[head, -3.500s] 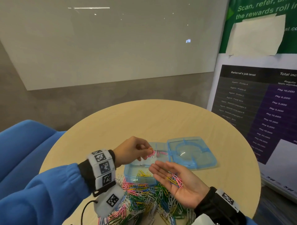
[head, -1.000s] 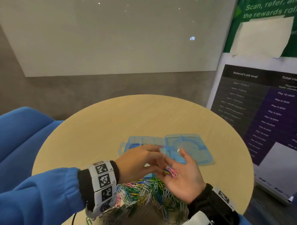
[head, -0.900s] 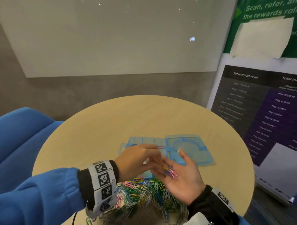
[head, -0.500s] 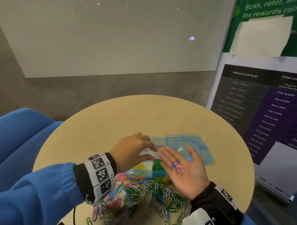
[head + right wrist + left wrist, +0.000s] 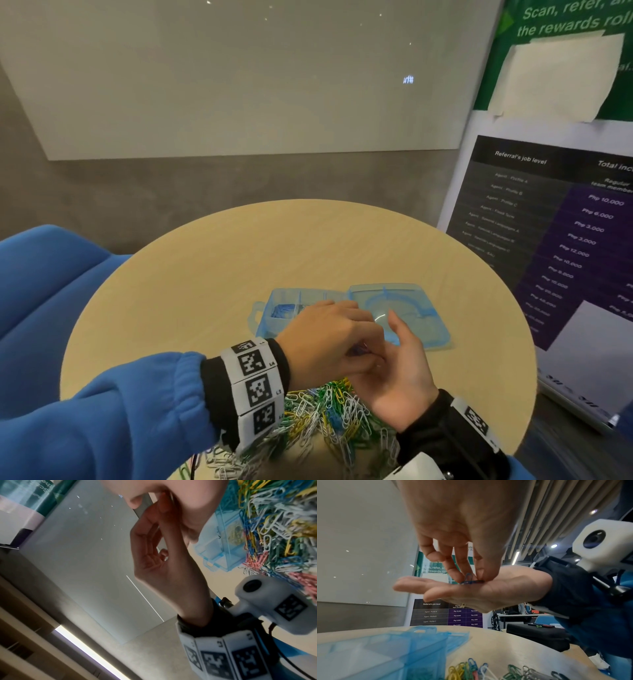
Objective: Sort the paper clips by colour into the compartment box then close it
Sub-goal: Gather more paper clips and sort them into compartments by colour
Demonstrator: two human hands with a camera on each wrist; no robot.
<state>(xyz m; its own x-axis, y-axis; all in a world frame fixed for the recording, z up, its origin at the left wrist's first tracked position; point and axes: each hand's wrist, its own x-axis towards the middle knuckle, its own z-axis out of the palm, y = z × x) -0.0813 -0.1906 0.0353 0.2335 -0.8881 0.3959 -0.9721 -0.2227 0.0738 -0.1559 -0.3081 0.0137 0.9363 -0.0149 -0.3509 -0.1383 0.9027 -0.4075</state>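
compartment box (image 5: 404, 308): blue, lid open | paper clips (image 5: 329, 411): mixed heap (nearside)

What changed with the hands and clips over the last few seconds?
The left hand, which was over the compartment box half a second ago, has come back to the upturned right hand and now pinches a blue paper clip on its palm. The right hand stayed palm-up; the box stayed open and the clip pile stayed beside it.

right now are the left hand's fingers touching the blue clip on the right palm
Touching. The left wrist view shows the left hand fingertips pinching the blue clip lying on the open right hand.
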